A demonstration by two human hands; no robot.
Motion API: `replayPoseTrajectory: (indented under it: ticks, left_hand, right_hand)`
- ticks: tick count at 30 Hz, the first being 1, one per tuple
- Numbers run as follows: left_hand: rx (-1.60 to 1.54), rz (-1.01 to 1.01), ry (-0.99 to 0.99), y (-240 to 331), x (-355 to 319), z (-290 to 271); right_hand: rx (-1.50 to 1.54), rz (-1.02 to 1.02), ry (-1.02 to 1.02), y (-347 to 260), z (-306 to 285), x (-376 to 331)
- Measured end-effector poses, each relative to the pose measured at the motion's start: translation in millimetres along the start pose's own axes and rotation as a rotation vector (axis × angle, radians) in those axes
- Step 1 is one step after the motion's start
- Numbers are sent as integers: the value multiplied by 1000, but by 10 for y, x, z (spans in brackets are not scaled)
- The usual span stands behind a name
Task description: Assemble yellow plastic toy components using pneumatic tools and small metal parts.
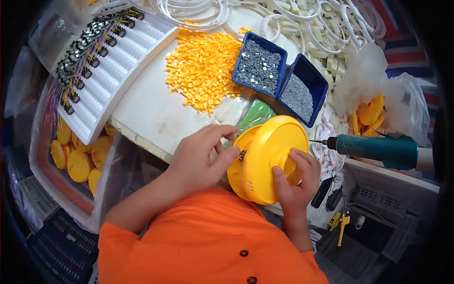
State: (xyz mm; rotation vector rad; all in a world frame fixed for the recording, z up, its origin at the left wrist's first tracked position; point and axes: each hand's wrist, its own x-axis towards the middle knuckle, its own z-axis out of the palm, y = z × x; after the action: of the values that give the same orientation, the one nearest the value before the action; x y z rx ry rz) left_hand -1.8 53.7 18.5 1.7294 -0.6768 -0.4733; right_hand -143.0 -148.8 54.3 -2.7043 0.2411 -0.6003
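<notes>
In front of my orange shirt, a round yellow plastic housing [276,156] is held tilted, with its two shells partly apart on the left side. My right hand [299,182] grips the front shell from the right, thumb and fingers on its raised centre. At the gap, my left hand [203,154] has its thumb and bent fingers at the edge of the rear shell [235,173]. Some dark part shows inside the gap, too small to make out. A teal electric screwdriver [378,150] lies level just right of the housing, its bit pointing at it.
Two blue bins [321,85] of small metal parts stand beyond the housing, beside a heap of small yellow pieces [203,66]. A white foam tray [137,52] carries wired boards. Yellow round parts [79,163] fill a lined tub at left. White rings [194,12] lie at the back.
</notes>
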Motion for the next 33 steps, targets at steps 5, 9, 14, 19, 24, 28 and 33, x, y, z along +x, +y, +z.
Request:
replayPoseTrajectory:
  ticks: [5, 9, 14, 19, 24, 28, 33]
  left_hand:
    - [-634, -359, -371, 335, -149, 106]
    - [-789, -445, -304, 274, -213, 246]
    - [-282, -436, -363, 204, -119, -91]
    - [-102, -241, 3, -135, -66, -101]
    - [-48, -208, -127, -205, 57, 80]
    - [-188, -334, -237, -230, 113, 80]
    - [-241, -345, -259, -199, 100, 70]
  right_hand:
    - [17, 2, 103, -52, 21, 15]
    - [-22, -11, 87, -24, 39, -46]
    - [33, 13, 37, 46, -31, -88]
    - [41, 24, -41, -3, 41, -106]
    - [18, 38, -84, -23, 87, -102]
    - [-9, -25, -66, -18, 120, -104]
    - [-21, -14, -95, -35, 96, -124]
